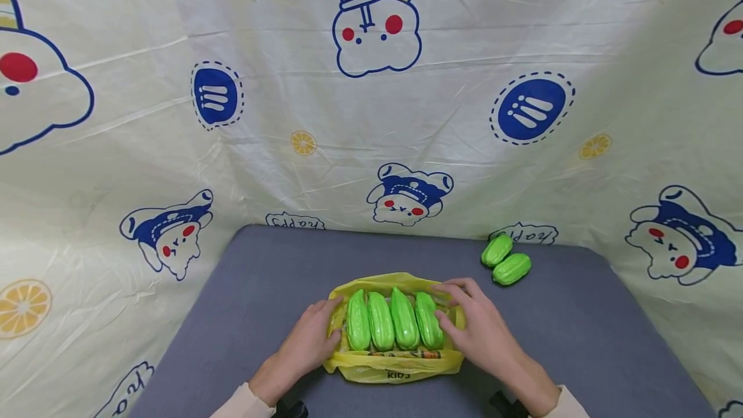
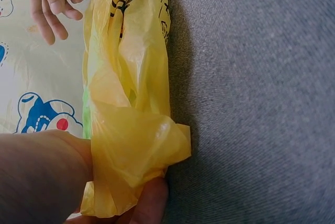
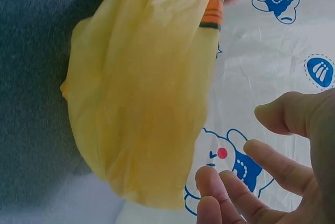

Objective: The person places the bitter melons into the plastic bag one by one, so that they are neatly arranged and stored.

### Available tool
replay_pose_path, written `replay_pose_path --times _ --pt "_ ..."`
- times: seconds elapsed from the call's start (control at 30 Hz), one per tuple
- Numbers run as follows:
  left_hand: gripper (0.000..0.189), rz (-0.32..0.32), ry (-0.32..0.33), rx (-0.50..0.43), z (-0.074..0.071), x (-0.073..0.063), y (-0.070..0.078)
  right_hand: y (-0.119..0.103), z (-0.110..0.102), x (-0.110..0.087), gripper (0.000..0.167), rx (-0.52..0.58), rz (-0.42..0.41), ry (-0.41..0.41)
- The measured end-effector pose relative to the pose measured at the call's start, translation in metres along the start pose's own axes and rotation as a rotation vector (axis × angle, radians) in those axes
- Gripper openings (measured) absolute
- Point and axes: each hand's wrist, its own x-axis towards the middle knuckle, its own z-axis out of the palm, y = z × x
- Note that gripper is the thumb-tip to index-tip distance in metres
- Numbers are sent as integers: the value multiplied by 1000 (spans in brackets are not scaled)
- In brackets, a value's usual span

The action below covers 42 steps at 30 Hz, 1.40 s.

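Note:
A yellow plastic bag (image 1: 400, 366) lies on the grey table with its top spread open. Inside it, several glossy green gourd-like vegetables (image 1: 380, 321) stand side by side; their exact kind is unclear. My left hand (image 1: 310, 334) is at the bag's left end. In the left wrist view its fingers (image 2: 152, 200) grip the gathered yellow plastic, part of the hand being hidden behind it. At the right end, my right hand (image 1: 478, 324) hovers by the rim with spread, slightly bent fingers. The right wrist view shows those fingers (image 3: 282, 169) apart from the bag, holding nothing.
Two more green vegetables (image 1: 512, 269) lie close together near the table's back right edge. The grey table (image 1: 255, 289) reaches a pale cloth (image 1: 395, 115) printed with cartoon bears and orange slices, which hangs behind and around it.

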Motion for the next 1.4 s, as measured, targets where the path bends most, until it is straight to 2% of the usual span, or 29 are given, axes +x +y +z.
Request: replay_pose_path --times 0.2,0.47,0.8,1.03,1.4 --pt "62 -1 -2 -1 0 0 0 4 -4 4 43 -7 14 12" --pt "62 -1 -19 -12 0 -1 0 13 -7 4 44 -23 -8 38" --pt "62 8 -17 -7 -2 -1 2 32 -13 7 44 -44 27 81" --pt "62 -7 -27 -9 -4 1 2 56 -15 14 42 -59 47 140" --pt "62 1 -25 -6 -2 1 0 102 -17 16 49 -57 155 169"
